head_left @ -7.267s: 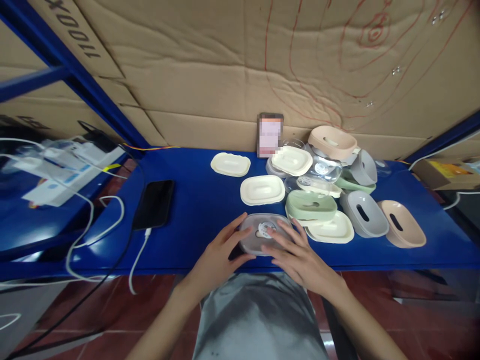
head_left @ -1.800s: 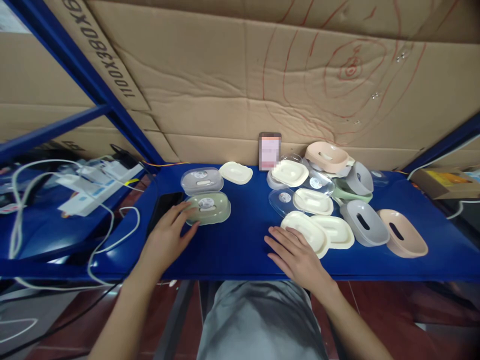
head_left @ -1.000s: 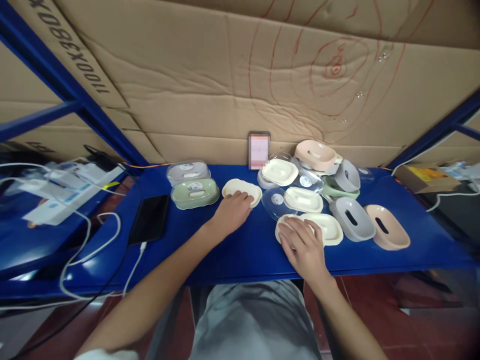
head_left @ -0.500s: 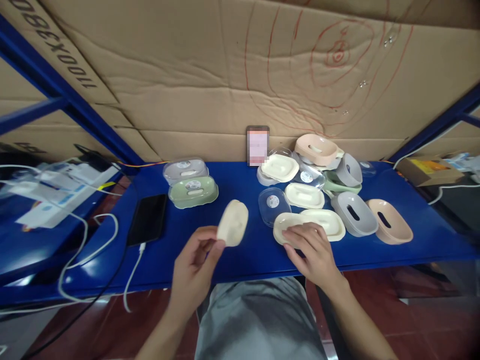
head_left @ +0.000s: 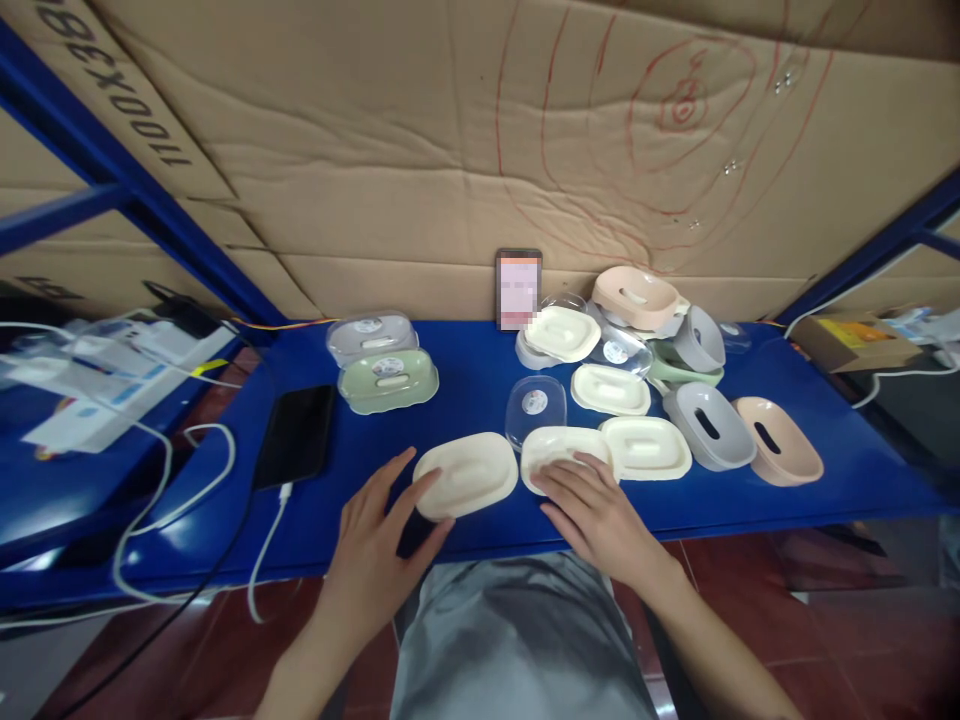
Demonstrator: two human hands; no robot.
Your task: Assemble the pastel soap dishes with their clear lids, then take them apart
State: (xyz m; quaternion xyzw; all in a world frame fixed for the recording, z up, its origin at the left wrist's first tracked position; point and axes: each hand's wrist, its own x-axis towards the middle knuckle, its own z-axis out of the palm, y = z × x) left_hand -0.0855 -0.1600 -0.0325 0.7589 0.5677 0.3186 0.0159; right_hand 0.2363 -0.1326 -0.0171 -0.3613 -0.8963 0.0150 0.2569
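Observation:
My left hand (head_left: 375, 535) rests on the near edge of a cream soap-dish tray (head_left: 469, 472) lying flat on the blue shelf (head_left: 465, 390). My right hand (head_left: 592, 510) lies with its fingers on a second cream tray (head_left: 559, 448) just to the right. A clear lid (head_left: 534, 405) with a round sticker lies behind them. Two closed soap boxes, a green one (head_left: 388, 380) and a grey one (head_left: 371, 335), stand at the left.
A heap of cream, grey, green and pink soap-dish parts (head_left: 660, 340) fills the right of the shelf. A black phone (head_left: 298, 432) with a white cable (head_left: 266, 550) lies at the left. Another phone (head_left: 519, 288) leans on the cardboard wall (head_left: 480, 150).
My left hand picked up a cream tray from the back of the shelf and set it down flat near the front edge. My right hand pulled its cream tray slightly left.

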